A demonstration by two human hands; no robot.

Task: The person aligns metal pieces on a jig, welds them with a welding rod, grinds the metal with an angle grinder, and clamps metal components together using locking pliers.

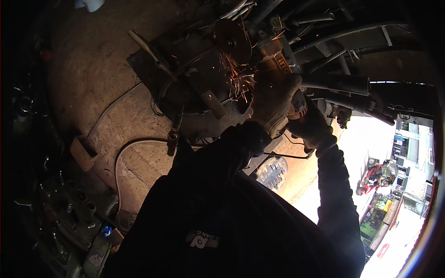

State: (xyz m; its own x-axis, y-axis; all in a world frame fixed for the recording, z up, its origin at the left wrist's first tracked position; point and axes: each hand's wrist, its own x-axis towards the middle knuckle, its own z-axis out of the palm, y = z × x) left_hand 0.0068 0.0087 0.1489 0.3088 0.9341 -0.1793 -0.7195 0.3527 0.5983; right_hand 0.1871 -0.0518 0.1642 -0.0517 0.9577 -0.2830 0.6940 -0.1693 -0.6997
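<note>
Both my gloved hands are closed on an orange and dark angle grinder (278, 60). My left hand (277, 99) wraps its body from the near side. My right hand (315, 124), in deep shade, is around its rear end, and its fingers are partly hidden. Beside the grinder's far end a dark round disc (230, 41) shows its flat face. Orange sparks (238, 76) spray below the disc, over a dark metal work table (148, 72). The exact point of contact is lost in shadow.
A clamp-like metal tool (173, 139) juts from the table's near edge. A pale hose (121, 157) curves over the brown floor. Pipes and bars (338, 83) crowd the right. Dark machinery (74, 213) stands at lower left. Outside, a red vehicle (378, 176) is parked in bright light.
</note>
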